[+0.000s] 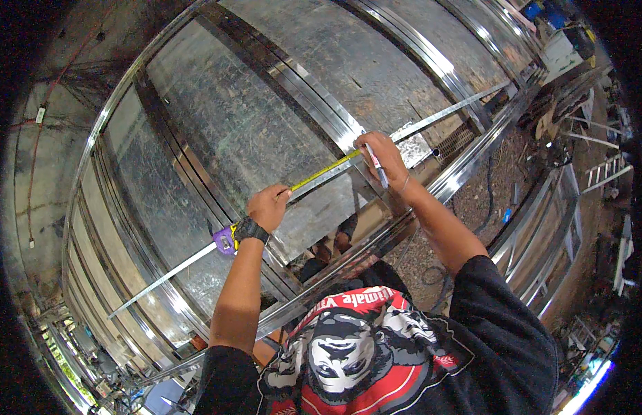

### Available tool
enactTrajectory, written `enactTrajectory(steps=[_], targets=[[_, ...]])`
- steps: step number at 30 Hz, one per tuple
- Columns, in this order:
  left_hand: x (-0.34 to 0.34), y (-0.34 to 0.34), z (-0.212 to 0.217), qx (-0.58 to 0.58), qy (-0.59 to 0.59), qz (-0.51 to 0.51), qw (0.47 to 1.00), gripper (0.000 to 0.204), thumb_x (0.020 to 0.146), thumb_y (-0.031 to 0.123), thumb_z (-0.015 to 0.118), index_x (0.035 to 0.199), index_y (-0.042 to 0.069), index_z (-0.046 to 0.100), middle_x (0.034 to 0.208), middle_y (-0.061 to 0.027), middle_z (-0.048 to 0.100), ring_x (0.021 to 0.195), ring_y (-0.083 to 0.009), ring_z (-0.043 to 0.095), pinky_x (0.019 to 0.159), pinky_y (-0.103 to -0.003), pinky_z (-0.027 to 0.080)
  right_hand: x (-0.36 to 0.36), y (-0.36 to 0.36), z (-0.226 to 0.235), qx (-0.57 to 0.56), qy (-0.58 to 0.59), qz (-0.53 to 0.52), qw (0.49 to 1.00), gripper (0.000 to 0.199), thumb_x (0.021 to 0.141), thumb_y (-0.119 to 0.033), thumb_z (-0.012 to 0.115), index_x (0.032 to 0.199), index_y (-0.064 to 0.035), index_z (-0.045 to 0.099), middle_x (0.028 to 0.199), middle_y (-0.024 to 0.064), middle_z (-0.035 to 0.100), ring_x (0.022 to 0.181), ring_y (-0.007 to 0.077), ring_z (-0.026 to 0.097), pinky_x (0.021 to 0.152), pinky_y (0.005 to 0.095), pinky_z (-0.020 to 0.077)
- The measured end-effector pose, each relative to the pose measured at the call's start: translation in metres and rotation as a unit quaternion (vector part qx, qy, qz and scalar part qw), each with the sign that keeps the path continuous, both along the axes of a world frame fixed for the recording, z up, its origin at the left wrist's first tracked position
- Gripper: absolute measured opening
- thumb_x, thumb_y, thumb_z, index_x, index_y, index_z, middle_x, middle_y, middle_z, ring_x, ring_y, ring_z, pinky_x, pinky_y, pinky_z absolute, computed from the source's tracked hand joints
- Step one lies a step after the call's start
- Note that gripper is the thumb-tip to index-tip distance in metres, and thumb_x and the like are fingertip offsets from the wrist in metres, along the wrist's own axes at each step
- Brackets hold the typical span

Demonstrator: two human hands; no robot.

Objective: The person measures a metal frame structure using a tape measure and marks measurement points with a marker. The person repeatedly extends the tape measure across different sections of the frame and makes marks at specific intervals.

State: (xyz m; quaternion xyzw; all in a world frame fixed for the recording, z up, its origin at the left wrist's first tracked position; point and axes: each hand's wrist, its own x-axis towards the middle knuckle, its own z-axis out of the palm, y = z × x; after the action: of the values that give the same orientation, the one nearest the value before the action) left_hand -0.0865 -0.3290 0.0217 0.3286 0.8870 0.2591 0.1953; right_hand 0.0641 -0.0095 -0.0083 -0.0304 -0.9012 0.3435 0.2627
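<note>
A yellow tape blade [326, 171] is stretched between my two hands, along a thin metal bar [453, 109] that crosses the metal frame. My left hand [269, 206] is closed on the blade, fingers pinched. The purple and yellow tape measure case [226, 239] sits beside my watch [252, 230], partly hidden by the wrist. At the other end, my right hand [383, 155] grips a white marker [376, 166] with its fingers by the blade's end and a shiny frame rail [340, 123]. Whether those fingers also hold the blade is hard to see.
Dark sheet panels [245, 124] lie under several parallel rails. A long metal edge rail [445, 187] runs along my side of the frame. A ladder [606, 173] and metal parts lie on the right, past a dirt floor [431, 256]. Part of another person's hand [342, 238] shows below the frame.
</note>
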Motion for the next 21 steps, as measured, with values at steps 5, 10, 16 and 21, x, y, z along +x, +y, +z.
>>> enactTrajectory(steps=[5, 10, 16, 21], targets=[[-0.002, -0.002, -0.006, 0.006, -0.027, 0.009, 1.000, 0.026, 0.094, 0.029, 0.070, 0.105, 0.007, 0.078, 0.100, -0.0171, 0.076, 0.091, -0.0368, 0.073, 0.080, -0.044, 0.056, -0.002, 0.004, 0.001, 0.006, -0.012, 0.012, 1.000, 0.015, 0.094, -0.006, 0.067, 0.109, -0.0092, 0.063, 0.104, 0.0144, 0.068, 0.098, 0.0383, 0.065, 0.084, 0.0450, 0.0507], [-0.011, 0.000, -0.007, -0.010, -0.088, 0.023, 0.996, 0.027, 0.091, 0.025, 0.076, 0.106, 0.003, 0.079, 0.097, -0.0172, 0.078, 0.086, -0.0267, 0.075, 0.080, -0.038, 0.056, -0.002, 0.005, -0.005, -0.008, -0.026, 0.015, 1.000, 0.017, 0.096, -0.013, 0.061, 0.113, -0.0124, 0.060, 0.105, 0.0141, 0.067, 0.099, 0.0392, 0.064, 0.084, 0.0480, 0.0452], [-0.013, 0.000, -0.001, -0.022, -0.117, 0.026, 0.993, 0.028, 0.089, 0.023, 0.078, 0.106, 0.001, 0.079, 0.096, -0.0169, 0.079, 0.086, -0.0226, 0.075, 0.081, -0.036, 0.057, -0.002, 0.005, -0.002, -0.002, 0.001, 0.010, 1.000, 0.019, 0.092, -0.001, 0.067, 0.109, -0.0084, 0.063, 0.101, 0.0129, 0.068, 0.096, 0.0367, 0.066, 0.084, 0.0444, 0.0506], [-0.010, 0.002, 0.006, -0.022, -0.121, 0.040, 0.992, 0.029, 0.089, 0.025, 0.079, 0.106, 0.001, 0.079, 0.096, -0.0165, 0.079, 0.086, -0.0222, 0.075, 0.080, -0.036, 0.057, -0.002, 0.007, -0.002, -0.019, 0.017, 0.025, 0.999, 0.028, 0.089, -0.004, 0.067, 0.115, -0.0108, 0.061, 0.104, 0.0145, 0.067, 0.098, 0.0393, 0.064, 0.084, 0.0478, 0.0469]])
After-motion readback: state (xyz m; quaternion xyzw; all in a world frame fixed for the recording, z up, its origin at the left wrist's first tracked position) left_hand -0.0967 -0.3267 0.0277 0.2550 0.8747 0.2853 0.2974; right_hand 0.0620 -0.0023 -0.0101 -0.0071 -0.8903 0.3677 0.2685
